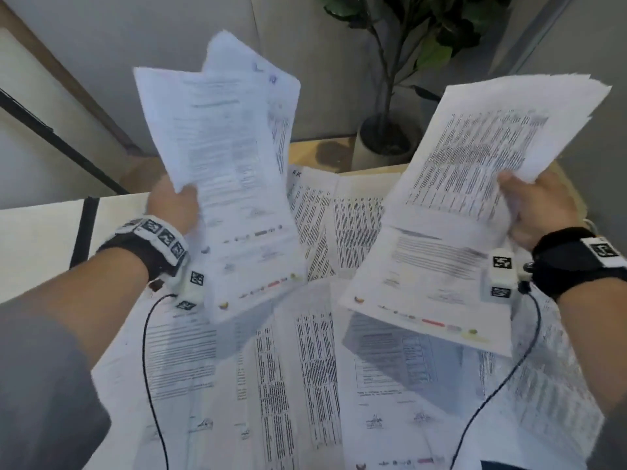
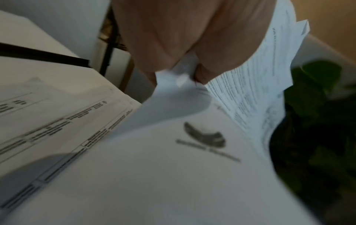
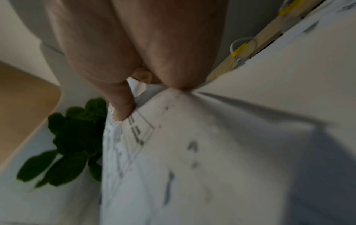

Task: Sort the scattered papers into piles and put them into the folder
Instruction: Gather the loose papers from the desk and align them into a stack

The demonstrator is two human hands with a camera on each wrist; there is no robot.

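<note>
My left hand grips a sheaf of printed papers by its left edge and holds it raised, tilted up and away. My right hand grips a second stack of printed papers by its right edge, also lifted above the table. In the left wrist view the fingers pinch the crumpled paper edge. The right wrist view shows the thumb pressed on the top sheet. Several more printed sheets lie scattered and overlapping on the table below. No folder is plainly visible.
A potted plant stands at the table's far edge, between the two raised stacks. A white surface with a black strip lies at the left. Cables hang from both wrist cameras over the sheets.
</note>
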